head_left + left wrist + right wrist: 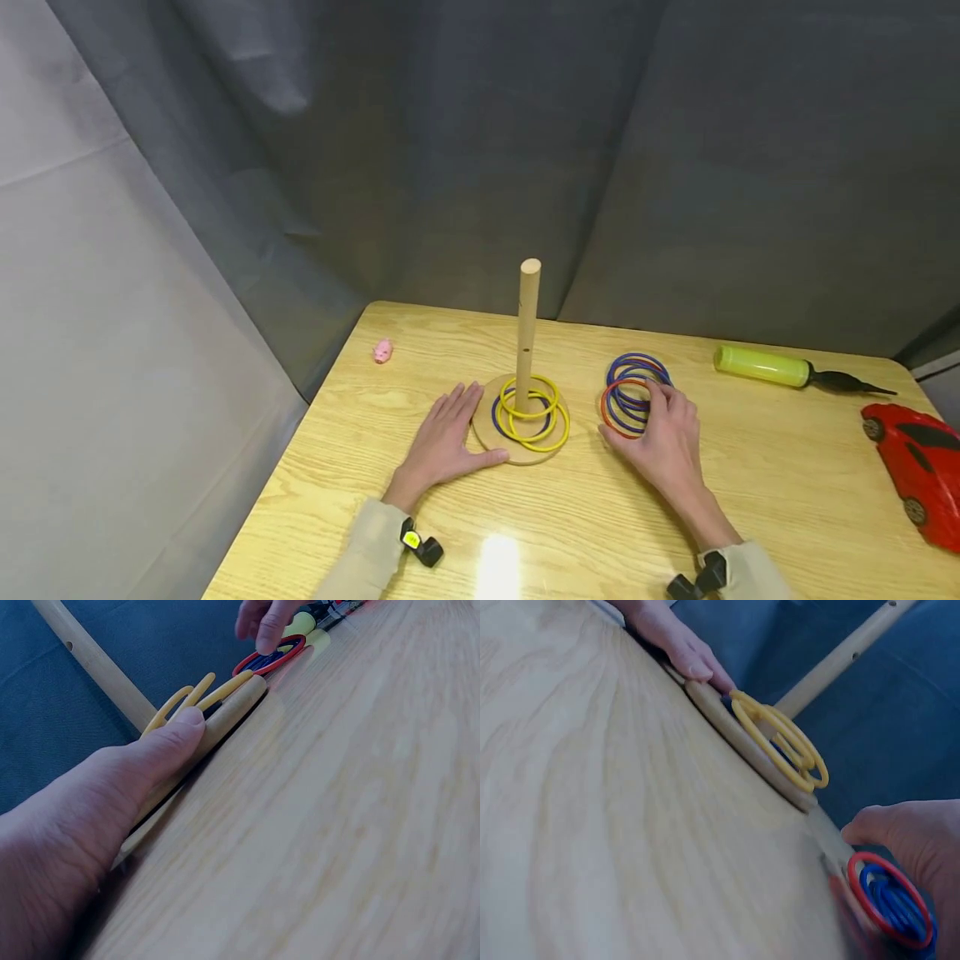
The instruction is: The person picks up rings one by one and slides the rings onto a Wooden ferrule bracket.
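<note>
A round wooden base [487,417] with an upright wooden post [528,325] stands mid-table. Two yellow rings [557,437] and a blue ring [497,412] lie loosely around the post's foot. My left hand [442,442] rests against the base's left side, fingers straight, thumb [176,739] laid on its near edge. To the right, a red ring [604,408] lies over a pile of blue rings [637,357]. My right hand [667,437] is over this pile, thumb and fingers spread apart, fingertips right at the red ring. The undersides of the right fingers are hidden in the head view.
A small pink pig figure [383,351] sits at the back left. At the back right lies a yellow-green hand pump [761,367] with a black nozzle end. A red toy car [922,475] stands at the right edge. Dark curtain [450,167] hangs behind the table.
</note>
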The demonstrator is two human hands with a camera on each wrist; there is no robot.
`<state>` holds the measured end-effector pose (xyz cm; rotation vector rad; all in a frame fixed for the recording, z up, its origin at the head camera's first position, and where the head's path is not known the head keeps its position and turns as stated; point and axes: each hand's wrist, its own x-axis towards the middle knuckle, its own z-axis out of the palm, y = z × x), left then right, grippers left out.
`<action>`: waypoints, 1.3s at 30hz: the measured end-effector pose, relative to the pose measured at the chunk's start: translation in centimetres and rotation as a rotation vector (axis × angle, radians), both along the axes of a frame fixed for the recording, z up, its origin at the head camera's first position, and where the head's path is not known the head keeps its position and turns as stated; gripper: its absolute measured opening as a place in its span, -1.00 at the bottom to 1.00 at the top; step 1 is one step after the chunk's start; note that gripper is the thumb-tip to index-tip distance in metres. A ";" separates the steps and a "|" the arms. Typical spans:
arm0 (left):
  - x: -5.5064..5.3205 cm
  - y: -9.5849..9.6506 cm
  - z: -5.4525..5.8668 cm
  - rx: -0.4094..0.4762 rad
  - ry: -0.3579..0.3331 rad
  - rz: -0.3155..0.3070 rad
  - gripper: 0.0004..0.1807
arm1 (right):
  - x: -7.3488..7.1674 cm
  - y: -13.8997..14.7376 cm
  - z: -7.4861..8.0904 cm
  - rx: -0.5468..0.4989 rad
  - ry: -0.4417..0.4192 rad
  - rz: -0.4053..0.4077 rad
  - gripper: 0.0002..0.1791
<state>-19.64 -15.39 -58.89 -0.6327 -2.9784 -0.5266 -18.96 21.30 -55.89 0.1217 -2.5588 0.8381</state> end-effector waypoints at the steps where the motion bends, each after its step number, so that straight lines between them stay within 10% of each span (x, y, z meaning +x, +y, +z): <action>1: 0.0 0.0 0.0 0.005 0.002 -0.001 0.34 | 0.1 0.2 -0.2 -0.003 -0.004 -0.013 0.14; 39: 0.3 0.0 0.3 0.018 0.001 0.006 0.34 | -0.5 2.0 -2.9 -0.036 0.021 -0.052 0.18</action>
